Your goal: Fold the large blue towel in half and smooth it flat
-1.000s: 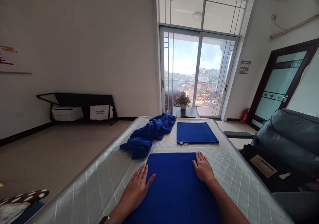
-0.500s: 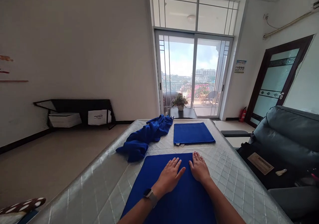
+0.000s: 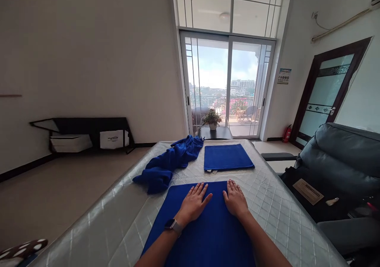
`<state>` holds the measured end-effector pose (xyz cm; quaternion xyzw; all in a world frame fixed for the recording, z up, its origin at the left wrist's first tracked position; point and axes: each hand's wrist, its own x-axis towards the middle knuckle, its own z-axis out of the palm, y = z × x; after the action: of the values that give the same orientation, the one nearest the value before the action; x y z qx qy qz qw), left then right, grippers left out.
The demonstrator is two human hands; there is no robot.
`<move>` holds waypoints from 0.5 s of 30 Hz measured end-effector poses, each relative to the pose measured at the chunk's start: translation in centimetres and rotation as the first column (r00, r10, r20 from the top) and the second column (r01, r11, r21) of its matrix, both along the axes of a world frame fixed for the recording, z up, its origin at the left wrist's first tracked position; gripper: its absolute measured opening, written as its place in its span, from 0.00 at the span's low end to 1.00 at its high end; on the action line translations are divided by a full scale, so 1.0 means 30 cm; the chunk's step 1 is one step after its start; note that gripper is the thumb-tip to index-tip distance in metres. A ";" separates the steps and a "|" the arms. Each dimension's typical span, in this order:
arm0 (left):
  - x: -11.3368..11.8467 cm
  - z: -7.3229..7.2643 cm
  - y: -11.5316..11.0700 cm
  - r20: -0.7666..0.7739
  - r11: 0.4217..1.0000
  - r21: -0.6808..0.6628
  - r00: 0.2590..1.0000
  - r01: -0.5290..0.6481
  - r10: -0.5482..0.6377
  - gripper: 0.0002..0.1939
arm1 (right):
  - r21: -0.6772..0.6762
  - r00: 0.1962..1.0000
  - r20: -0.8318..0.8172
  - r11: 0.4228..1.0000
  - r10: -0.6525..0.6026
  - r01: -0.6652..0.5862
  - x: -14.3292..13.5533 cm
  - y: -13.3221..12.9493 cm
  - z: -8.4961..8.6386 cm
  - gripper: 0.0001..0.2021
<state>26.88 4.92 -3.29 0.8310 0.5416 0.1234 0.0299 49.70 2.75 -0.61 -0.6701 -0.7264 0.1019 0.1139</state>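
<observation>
A blue cloth, smooth and flat, lies in front of me on a quilted, silvery mattress. My left hand rests palm down on its upper left part, fingers stretched out, a watch on the wrist. Near the cloth's far right corner, my right hand also lies flat with fingers extended. Neither hand grips anything. Beyond them sits a folded blue cloth with a small white tag at its near edge. To its left is a crumpled blue cloth in a loose heap.
A dark grey armchair stands close on the right, with a bag and a brown card on it. Past the mattress's far end, a small table holds a potted plant. A black rack is by the left wall.
My left hand has slid a little to the left across the flat cloth, away from my right hand. The right hand stays nearly in place. The camera view has shifted slightly.
</observation>
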 end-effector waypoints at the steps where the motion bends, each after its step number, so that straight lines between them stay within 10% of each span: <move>1: -0.053 -0.002 0.004 -0.010 0.999 -0.010 0.999 -0.039 0.039 0.40 | -0.003 1.000 0.001 1.000 -0.002 0.002 -0.001 0.000 0.000 0.35; 8: -0.336 -0.026 0.008 -0.018 0.978 -0.009 0.978 -0.208 0.207 0.43 | -0.010 1.000 0.016 1.000 -0.010 0.010 -0.001 0.004 -0.008 0.35; 15: -0.374 -0.087 0.026 0.034 0.974 0.123 0.981 -0.191 0.189 0.41 | -0.015 0.999 0.032 1.000 -0.019 0.019 -0.007 0.004 -0.003 0.35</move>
<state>15.66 5.70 -5.89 0.7742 0.6094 0.1686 -0.0284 49.50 2.87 -0.70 -0.6792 -0.7210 0.0956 0.0982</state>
